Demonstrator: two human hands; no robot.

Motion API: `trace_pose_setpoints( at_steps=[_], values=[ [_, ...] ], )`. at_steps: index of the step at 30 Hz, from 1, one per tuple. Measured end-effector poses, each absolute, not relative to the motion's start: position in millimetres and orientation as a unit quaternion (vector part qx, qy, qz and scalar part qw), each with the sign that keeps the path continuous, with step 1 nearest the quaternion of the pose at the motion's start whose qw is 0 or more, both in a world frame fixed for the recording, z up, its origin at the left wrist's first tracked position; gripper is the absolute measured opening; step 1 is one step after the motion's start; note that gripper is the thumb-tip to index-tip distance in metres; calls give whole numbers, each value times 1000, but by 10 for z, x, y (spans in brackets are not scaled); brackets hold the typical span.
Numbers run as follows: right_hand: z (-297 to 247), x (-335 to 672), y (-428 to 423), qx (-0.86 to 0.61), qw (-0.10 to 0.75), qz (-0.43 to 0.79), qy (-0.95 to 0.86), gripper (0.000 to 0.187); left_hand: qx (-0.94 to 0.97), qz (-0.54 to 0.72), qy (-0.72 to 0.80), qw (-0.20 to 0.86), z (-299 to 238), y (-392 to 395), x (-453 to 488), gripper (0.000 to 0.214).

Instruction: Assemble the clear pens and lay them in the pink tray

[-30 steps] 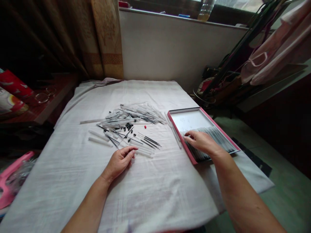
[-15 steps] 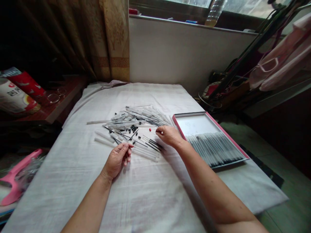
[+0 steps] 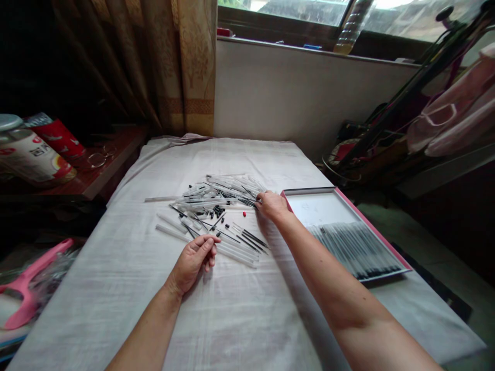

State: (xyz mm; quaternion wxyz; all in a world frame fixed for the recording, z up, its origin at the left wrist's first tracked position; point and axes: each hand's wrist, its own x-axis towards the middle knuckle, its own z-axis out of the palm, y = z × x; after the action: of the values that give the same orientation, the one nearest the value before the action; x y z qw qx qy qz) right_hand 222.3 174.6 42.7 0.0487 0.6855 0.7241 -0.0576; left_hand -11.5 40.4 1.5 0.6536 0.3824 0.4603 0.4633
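Note:
A loose pile of clear pen tubes, black refills and small black caps (image 3: 216, 198) lies on a white cloth (image 3: 240, 309). My right hand (image 3: 271, 204) reaches into the pile's right edge, fingers pinched on the tubes there. My left hand (image 3: 193, 260) rests on the cloth just below the pile, fingers curled loosely beside a clear tube, and I cannot see anything in it. A shallow pink-edged tray (image 3: 309, 206) to the right holds a neat row of assembled pens (image 3: 358, 247).
A dark wooden shelf (image 3: 96, 178) on the left carries cans (image 3: 31, 154) and glasses. A pink plastic object (image 3: 27, 283) lies at the lower left. A curtain (image 3: 189, 67) and a white wall stand behind; clothes and a rack crowd the right.
My right hand left the pens in the tray and moved left to the pile's right edge. The left hand barely shifted. The view tilted up slightly.

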Motion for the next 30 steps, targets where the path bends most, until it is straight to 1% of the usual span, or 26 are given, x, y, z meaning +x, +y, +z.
trace_pose_setpoints(
  at_steps=[5,10,13,20,23,26,28,30],
  values=[
    [452,2215,1835,681,52,-56,728,40,381,461,464,654,22,403,-116,45],
    [507,2134,1931,674,84,-68,731,29,381,458,469,652,32,397,-114,45],
    [539,2089,1922,671,95,-70,732,27,384,457,471,650,30,398,-115,45],
    [590,2186,1670,672,73,-70,734,26,387,451,469,653,32,404,-115,46],
    [557,2273,1519,670,41,-91,736,30,388,450,468,654,32,401,-112,45],
    [506,2340,1343,674,-27,-152,723,34,389,451,466,654,30,399,-111,43],
    [477,2360,1206,674,-71,-188,711,42,387,456,465,653,33,400,-114,43],
    [453,2352,1056,663,-98,-193,717,51,382,462,463,653,42,405,-117,43]
  ],
)
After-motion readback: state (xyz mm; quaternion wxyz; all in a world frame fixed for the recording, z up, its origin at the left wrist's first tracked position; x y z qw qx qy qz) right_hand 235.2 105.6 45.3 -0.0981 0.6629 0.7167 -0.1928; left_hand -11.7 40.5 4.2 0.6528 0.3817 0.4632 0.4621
